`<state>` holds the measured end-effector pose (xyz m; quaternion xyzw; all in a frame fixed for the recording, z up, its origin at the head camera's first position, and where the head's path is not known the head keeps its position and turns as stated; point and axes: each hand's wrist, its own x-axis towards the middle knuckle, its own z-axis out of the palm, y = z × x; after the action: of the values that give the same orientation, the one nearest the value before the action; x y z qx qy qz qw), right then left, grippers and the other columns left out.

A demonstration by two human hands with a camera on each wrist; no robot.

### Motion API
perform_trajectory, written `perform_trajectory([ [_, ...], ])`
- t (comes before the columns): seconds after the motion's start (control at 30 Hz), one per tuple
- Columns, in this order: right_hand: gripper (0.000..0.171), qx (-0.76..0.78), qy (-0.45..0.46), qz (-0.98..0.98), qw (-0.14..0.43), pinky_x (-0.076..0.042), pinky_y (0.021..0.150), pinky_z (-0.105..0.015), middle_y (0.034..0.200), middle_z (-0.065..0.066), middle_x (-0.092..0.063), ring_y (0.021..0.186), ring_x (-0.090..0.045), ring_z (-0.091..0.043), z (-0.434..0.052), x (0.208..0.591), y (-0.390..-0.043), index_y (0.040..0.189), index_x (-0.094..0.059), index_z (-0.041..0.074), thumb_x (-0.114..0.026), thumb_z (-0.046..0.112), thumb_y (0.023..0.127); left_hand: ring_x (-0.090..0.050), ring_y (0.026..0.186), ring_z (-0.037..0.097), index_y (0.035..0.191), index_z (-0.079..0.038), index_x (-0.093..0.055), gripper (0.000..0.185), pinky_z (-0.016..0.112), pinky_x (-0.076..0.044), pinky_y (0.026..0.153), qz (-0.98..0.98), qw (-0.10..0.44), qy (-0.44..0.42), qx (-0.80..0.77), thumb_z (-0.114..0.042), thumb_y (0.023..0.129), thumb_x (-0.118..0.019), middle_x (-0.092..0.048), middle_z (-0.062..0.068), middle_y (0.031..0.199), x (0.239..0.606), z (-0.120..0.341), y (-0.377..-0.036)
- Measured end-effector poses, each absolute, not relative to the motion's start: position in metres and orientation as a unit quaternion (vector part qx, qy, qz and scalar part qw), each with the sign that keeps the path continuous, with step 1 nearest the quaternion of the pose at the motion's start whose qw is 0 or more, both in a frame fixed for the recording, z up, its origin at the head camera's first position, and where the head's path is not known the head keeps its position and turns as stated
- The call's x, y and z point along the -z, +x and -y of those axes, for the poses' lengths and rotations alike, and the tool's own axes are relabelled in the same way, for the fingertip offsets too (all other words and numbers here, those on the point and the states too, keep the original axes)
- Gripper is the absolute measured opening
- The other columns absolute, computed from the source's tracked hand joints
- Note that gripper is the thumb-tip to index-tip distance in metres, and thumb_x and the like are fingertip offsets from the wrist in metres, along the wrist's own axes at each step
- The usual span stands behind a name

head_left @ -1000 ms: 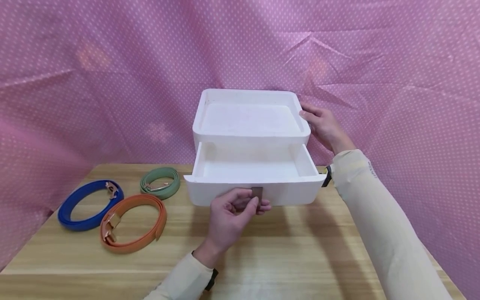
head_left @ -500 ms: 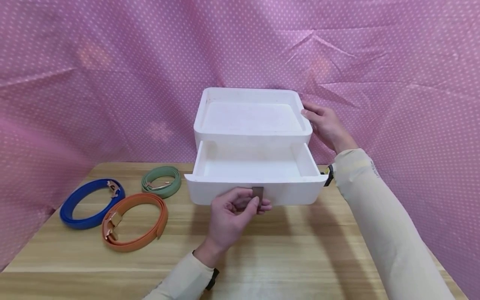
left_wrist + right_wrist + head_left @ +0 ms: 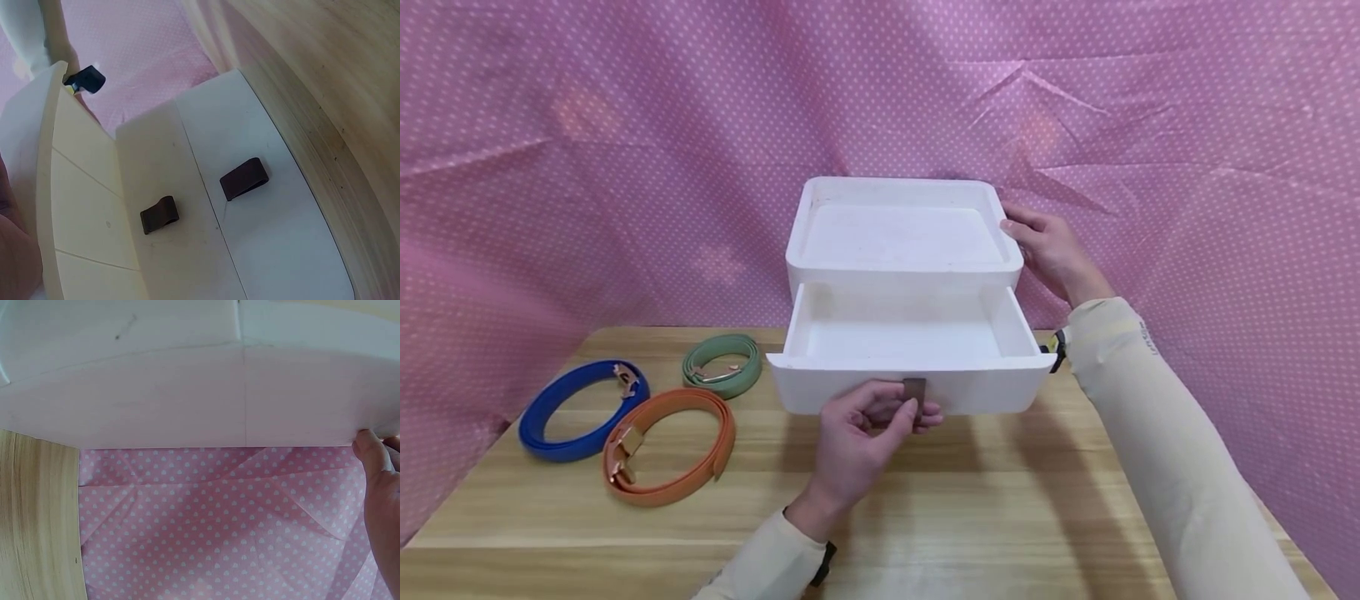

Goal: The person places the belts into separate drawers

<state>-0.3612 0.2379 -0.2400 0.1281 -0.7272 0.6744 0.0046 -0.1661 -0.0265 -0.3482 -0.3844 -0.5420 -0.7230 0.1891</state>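
A white drawer cabinet stands on the table, with a shallow tray-like top. Its top drawer is pulled well out and nothing lies in it. My left hand pinches the brown pull tab on that drawer's front between thumb and fingers. Two lower drawers stay closed in the left wrist view, each with a brown tab: one tab and another tab. At the cabinet's rear right corner rests my right hand, thumb by the top rim, fingers reaching along the side; some fingertips are hidden.
On the left of the wooden table lie three coiled belts: a blue belt, an orange belt and a green belt. A pink dotted cloth hangs behind and at both sides.
The drawer front and my left hand on its tab have come very slightly nearer to me. My right hand stays at the same corner, and the belts have not moved.
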Motion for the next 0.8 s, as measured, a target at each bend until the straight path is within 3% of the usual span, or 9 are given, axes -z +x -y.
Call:
perform_trajectory([
  [0.4, 0.057, -0.679, 0.137, 0.721, 0.014, -0.046, 0.103, -0.026, 0.152, -0.014, -0.039, 0.134, -0.043, -0.025, -0.2397, 0.2427, -0.3627, 0.149, -0.038, 0.003, -0.061, 0.018, 0.1, -0.072, 0.078, 0.037, 0.099, 0.014, -0.059, 0.01, 0.044, -0.062, 0.068, 0.545, 0.189, -0.382, 0.722, 0.018, 0.089, -0.057, -0.069, 0.029, 0.088, 0.3498, 0.0256, -0.1649],
  [0.8, 0.056, -0.7, 0.144, 0.699, 0.012, -0.051, 0.094, -0.022, 0.15, -0.018, -0.04, 0.126, -0.05, -0.024, -0.2392, 0.2447, -0.3652, 0.148, -0.038, -0.001, -0.061, 0.014, 0.099, -0.071, 0.077, 0.038, 0.099, 0.015, -0.059, 0.011, 0.044, -0.062, 0.068, 0.544, 0.19, -0.383, 0.722, 0.018, 0.089, -0.056, -0.069, 0.029, 0.087, 0.3504, 0.025, -0.1626],
])
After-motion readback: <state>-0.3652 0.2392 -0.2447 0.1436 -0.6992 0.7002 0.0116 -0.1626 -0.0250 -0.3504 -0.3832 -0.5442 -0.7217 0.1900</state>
